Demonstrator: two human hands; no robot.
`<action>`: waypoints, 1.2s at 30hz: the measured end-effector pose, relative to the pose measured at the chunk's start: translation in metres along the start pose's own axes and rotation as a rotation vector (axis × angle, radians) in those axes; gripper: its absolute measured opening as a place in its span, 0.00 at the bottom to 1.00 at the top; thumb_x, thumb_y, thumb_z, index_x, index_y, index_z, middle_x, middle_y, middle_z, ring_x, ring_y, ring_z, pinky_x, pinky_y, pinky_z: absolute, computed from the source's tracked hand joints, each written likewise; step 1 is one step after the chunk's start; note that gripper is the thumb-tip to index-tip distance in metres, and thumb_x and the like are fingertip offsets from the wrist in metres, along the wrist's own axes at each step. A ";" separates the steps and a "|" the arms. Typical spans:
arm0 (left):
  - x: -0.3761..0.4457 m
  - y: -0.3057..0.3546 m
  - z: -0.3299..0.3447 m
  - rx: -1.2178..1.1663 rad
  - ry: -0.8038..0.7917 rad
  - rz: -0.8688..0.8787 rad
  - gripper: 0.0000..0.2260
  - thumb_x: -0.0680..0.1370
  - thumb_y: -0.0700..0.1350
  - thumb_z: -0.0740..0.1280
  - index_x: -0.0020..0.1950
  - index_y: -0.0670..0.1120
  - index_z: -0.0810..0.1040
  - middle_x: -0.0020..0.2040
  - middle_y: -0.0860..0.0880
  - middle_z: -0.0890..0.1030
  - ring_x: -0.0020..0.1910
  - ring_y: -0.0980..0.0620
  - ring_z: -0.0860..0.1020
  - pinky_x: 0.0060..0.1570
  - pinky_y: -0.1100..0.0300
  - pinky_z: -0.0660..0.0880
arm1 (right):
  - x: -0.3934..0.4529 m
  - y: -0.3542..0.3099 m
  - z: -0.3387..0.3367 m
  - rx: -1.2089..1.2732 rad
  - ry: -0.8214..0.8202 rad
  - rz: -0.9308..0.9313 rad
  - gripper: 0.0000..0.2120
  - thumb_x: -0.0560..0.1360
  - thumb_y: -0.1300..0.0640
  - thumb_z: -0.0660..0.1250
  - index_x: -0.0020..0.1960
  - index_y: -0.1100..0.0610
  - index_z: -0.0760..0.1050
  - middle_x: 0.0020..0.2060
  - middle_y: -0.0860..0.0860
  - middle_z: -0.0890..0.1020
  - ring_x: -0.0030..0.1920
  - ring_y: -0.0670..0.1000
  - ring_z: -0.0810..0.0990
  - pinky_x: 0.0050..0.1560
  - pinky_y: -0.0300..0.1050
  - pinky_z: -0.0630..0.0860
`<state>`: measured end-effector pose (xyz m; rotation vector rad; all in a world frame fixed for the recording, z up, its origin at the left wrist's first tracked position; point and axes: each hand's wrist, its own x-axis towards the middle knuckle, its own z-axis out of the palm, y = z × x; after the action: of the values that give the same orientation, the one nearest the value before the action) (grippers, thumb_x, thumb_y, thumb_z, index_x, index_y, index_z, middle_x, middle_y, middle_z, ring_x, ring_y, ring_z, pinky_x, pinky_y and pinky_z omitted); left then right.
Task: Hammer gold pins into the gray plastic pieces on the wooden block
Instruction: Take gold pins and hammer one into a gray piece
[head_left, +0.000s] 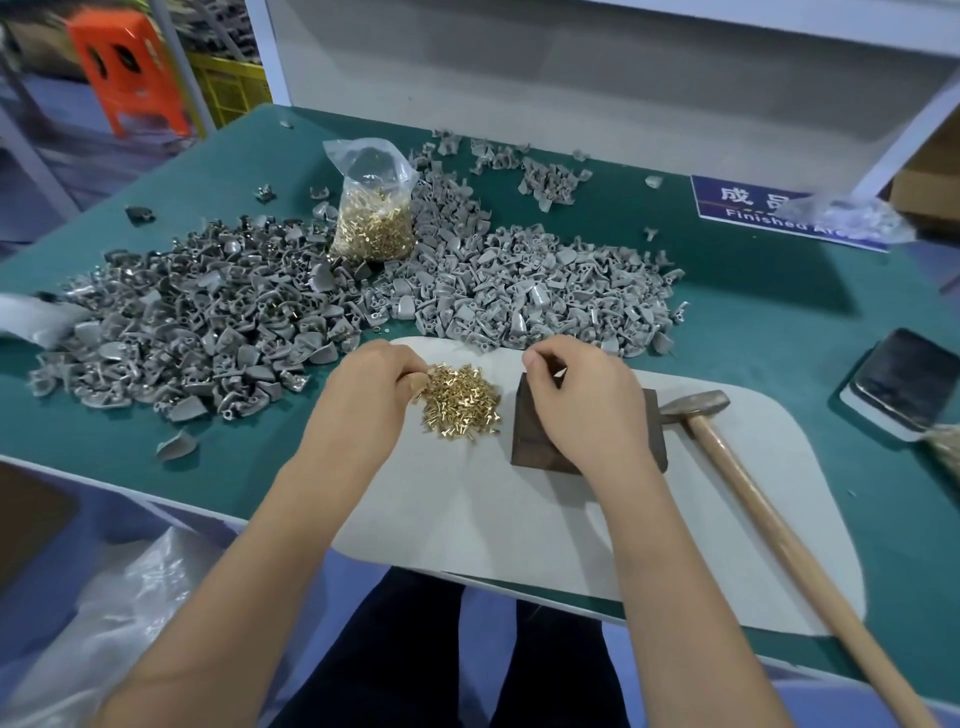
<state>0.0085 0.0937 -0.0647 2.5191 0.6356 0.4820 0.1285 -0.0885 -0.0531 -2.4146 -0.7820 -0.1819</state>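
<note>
The left hand (371, 387) pinches at the gold pins (460, 400); the right hand (582, 400) looks curled on the wooden block (530, 441), its hold hidden. A loose pinch could drop 1 pin.

Scene was evenly lit from overhead, bright, diffuse. Shadows were soft and short: faint ones lay under both forearms on the pale grey oval mat (519, 519). Mild glare showed on the clear plastic bag of gold pins (373, 200) and the dark phone screen (906, 382) at the green tabletop's (779, 322) right edge. Wide-angle distortion bowed the tabletop's edges. Far left corner and background were blurred; centre was sharp.
</note>
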 end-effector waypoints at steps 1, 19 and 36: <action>-0.001 0.001 -0.003 -0.005 -0.014 0.011 0.04 0.80 0.43 0.70 0.48 0.45 0.84 0.43 0.49 0.79 0.43 0.49 0.76 0.44 0.56 0.68 | 0.000 0.000 0.000 -0.004 0.001 0.001 0.08 0.81 0.48 0.63 0.49 0.46 0.81 0.39 0.42 0.84 0.40 0.50 0.79 0.42 0.48 0.75; -0.031 0.018 0.006 -0.122 -0.071 0.086 0.02 0.78 0.43 0.73 0.46 0.48 0.85 0.41 0.51 0.79 0.42 0.51 0.77 0.45 0.53 0.74 | 0.000 -0.001 0.001 -0.020 -0.001 -0.007 0.09 0.80 0.46 0.63 0.49 0.46 0.81 0.41 0.42 0.85 0.41 0.49 0.80 0.44 0.49 0.77; -0.026 0.014 0.015 -0.174 -0.079 0.198 0.01 0.76 0.44 0.75 0.47 0.48 0.85 0.40 0.56 0.76 0.42 0.55 0.73 0.43 0.57 0.70 | 0.000 0.001 0.003 -0.041 0.004 -0.039 0.09 0.81 0.46 0.62 0.48 0.46 0.81 0.40 0.42 0.84 0.42 0.50 0.79 0.42 0.47 0.73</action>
<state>-0.0020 0.0637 -0.0750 2.4318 0.3020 0.4819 0.1292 -0.0877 -0.0557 -2.4382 -0.8314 -0.2198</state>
